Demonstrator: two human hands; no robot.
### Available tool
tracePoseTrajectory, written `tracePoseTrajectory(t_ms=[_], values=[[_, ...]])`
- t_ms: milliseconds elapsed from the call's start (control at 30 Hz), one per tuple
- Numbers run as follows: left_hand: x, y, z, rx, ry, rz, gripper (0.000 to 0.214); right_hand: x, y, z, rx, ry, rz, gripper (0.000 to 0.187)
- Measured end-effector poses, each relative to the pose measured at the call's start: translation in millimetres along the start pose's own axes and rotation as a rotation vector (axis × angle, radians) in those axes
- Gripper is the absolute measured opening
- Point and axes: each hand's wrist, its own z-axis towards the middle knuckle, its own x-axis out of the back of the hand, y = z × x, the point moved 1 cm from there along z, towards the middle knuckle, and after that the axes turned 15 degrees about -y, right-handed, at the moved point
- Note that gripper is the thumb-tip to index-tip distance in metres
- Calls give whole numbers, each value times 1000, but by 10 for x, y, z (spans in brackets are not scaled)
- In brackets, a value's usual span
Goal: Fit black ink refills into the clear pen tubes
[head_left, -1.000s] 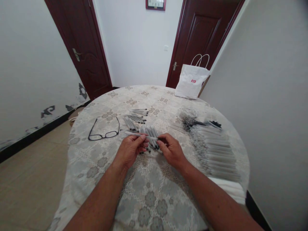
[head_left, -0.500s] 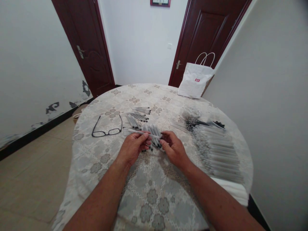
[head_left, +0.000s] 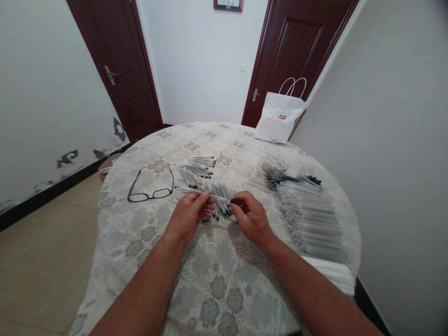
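Observation:
Over the round table both my hands pinch one thin clear pen with a dark tip, held level between them. My left hand grips its middle with closed fingers, and the pen's pale end sticks out to the left. My right hand is closed on the right end. Just beyond my fingers lies a small pile of similar pens.
A large heap of pens fills the table's right side. More small pen groups and black glasses lie further back and left. A white paper bag stands at the far edge, with two dark doors behind.
The hands stay pinched on the same pen, with only small shifts. The view itself swung slightly right and back.

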Motion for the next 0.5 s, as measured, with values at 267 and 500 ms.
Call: tracePoseTrajectory(t_ms=[267, 500], values=[[-63, 43, -17, -29, -72, -191, 32, 29, -94, 23, 37, -77, -96, 10], [-51, 108, -26, -80, -52, -226, 32, 277, -419, 76, 16, -153, -253, 14]])
